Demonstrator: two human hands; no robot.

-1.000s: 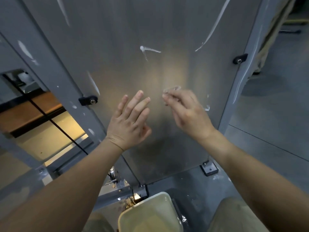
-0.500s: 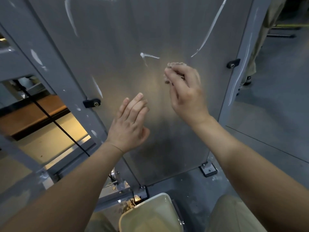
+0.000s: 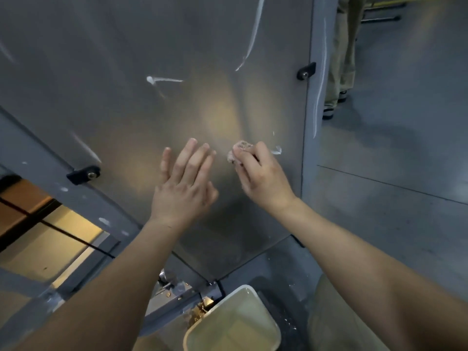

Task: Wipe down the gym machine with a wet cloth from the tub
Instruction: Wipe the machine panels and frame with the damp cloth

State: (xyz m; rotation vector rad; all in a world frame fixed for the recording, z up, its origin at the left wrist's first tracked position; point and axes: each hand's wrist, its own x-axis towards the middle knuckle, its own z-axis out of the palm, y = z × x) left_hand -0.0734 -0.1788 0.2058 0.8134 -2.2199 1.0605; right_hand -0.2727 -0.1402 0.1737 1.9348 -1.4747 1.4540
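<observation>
The gym machine's grey metal panel fills most of the view, marked with white streaks. My right hand pinches a small wadded pale cloth and holds it against the panel, low and right of centre, beside a white smear. My left hand lies flat on the panel with straight fingers, just left of the cloth. A pale tub of water stands on the floor below, at the bottom edge.
Black bolted brackets hold the panel to the grey frame, another bracket at the right. An opening at left shows cables and yellowish weight plates. A person's legs stand on the grey floor at upper right.
My right hand with the cloth rose up the panel, then came back down and to the right. The left hand stayed flat on the panel.
</observation>
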